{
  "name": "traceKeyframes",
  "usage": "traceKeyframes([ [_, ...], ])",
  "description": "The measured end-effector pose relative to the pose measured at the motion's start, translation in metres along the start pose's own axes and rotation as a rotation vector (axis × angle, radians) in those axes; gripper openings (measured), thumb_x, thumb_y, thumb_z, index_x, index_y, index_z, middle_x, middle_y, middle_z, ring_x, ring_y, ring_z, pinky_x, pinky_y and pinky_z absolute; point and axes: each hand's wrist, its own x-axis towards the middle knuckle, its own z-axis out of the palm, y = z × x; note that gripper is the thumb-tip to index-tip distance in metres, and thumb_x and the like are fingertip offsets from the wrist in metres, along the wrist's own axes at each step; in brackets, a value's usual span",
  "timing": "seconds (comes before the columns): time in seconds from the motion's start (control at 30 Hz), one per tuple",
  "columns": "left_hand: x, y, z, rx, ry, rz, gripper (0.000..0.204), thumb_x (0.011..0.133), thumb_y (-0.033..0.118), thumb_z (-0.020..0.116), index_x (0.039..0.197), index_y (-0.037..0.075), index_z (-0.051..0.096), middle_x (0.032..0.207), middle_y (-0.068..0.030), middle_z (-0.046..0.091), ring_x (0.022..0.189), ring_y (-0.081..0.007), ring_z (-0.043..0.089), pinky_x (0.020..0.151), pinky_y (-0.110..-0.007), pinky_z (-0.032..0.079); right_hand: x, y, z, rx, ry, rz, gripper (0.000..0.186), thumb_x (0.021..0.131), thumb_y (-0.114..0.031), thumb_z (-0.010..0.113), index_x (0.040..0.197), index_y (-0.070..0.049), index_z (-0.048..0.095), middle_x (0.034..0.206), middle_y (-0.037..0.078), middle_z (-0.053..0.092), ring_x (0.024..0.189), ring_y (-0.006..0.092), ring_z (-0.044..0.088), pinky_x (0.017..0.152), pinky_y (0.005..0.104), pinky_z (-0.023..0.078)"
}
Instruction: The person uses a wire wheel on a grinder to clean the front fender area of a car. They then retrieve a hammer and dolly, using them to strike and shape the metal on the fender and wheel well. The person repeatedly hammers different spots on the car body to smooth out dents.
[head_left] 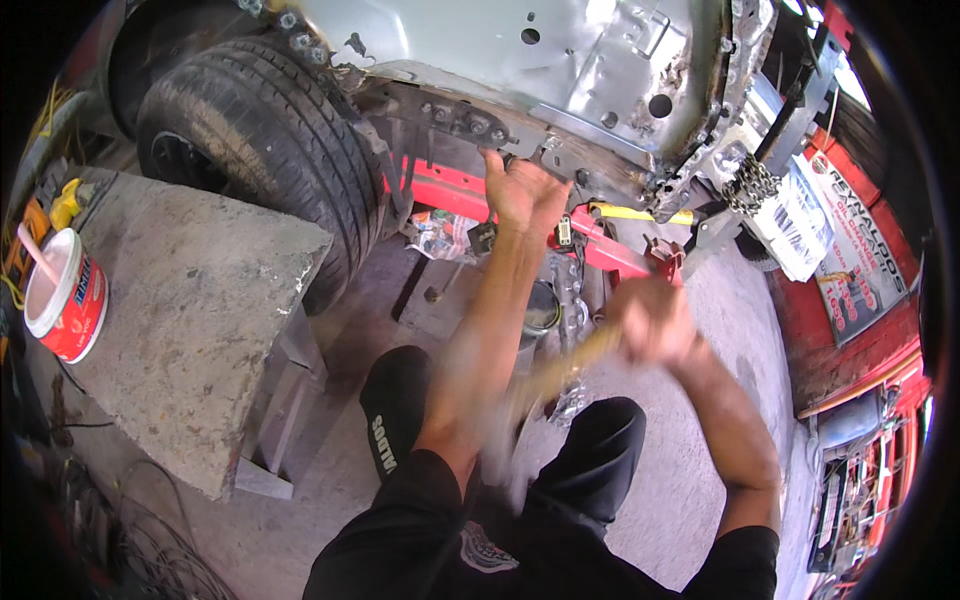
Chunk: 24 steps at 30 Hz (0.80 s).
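Observation:
My left hand (525,198) reaches up, palm toward me, to the rusty bracketed underside (460,120) of a silver car body (580,50). Its thumb shows; its fingers curl partly out of sight, on something I cannot make out. Below and to the right, my right hand (645,320) is wrapped round a yellowish handle (570,358) of a tool, whose far end is smeared by motion across my left forearm. A red metal beam (448,190) runs under the body behind my left hand, with a yellow bar (630,212) to the right.
A tyre (258,150) and a concrete-like slab on a stand (180,330), bearing a red-and-white bucket (85,320), fill the left. A chain (750,185) hangs at upper right before red equipment (870,370). Cables (160,530) lie on the floor (690,470).

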Motion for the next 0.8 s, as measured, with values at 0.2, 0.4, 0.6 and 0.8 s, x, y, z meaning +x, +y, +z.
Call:
traceKeyframes([
  [0.2,0.002,0.006,-0.014,-0.108,-0.216,-0.035,0.083,0.098,0.078,0.022,0.136,0.011,0.051,0.116,-0.0067,0.065,0.095,-0.0275,0.058,0.095,-0.053,0.046,-0.025,0.025,0.03,-0.11,-0.079,0.46,0.034,0.096,-0.037,0.065,0.103,-0.005,0.06,0.072,0.015,0.06,0.056,0.0308,0.063,0.049,0.0426,0.051],
  [0.4,0.005,0.0,-0.008,-0.051,-0.083,-0.019,0.09,0.097,0.078,0.022,0.16,0.013,0.031,0.165,-0.0116,0.03,0.151,-0.0335,0.026,0.122,-0.058,0.015,-0.015,-0.011,0.001,-0.036,-0.064,-0.202,0.022,0.073,-0.021,0.074,0.087,-0.008,0.062,0.075,0.009,0.062,0.058,0.0268,0.063,0.05,0.0416,0.052],
  [0.6,0.018,0.004,-0.01,-0.27,-0.377,-0.043,0.087,0.096,0.077,0.026,0.151,0.012,0.044,0.157,-0.0113,0.043,0.146,-0.032,0.036,0.12,-0.056,0.023,-0.016,0.041,0.021,-0.123,-0.257,0.625,0.036,0.101,-0.038,0.061,0.095,-0.003,0.055,0.072,0.023,0.066,0.068,0.0397,0.069,0.06,0.0501,0.053],
  [0.8,0.004,0.002,-0.002,-0.087,-0.104,-0.042,0.093,0.092,0.083,0.034,0.152,0.013,0.045,0.16,-0.0106,0.041,0.148,-0.0319,0.034,0.123,-0.056,0.02,-0.017,-0.009,0.008,-0.087,-0.047,0.063,0.032,0.091,-0.036,0.072,0.097,-0.007,0.062,0.071,0.01,0.06,0.054,0.0248,0.062,0.048,0.0384,0.05],
])
